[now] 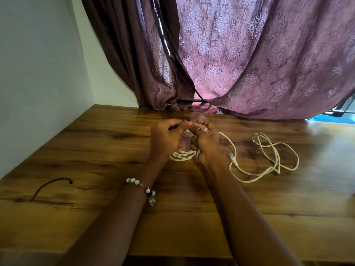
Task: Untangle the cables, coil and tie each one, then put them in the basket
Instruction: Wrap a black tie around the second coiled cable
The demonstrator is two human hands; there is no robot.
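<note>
Both hands work close together near the middle of the wood-grain counter point(115, 217), toward its far edge; the left hand point(165, 139) has its fingers curled in, pinching something small and dark that cannot be made out; the right hand point(204, 144), a ring on one finger, is curled round the gathered loops of a cream, round-sheathed cable point(276, 160); the coiled part point(182, 155) shows as several smooth parallel strands bunched between the two wrists, resting on the counter; the loose remainder trails toward the right edge in slack, overlapping loops, its clear plastic plug point(232, 156) lying just beside the right wrist; a thin black cord point(50, 186), gently curved with a small knob at one end, lies apart near the left edge; a beaded bracelet point(143, 187) circles the left wrist; mauve damask curtains point(249, 54) hang in soft folds down to the far edge.
</note>
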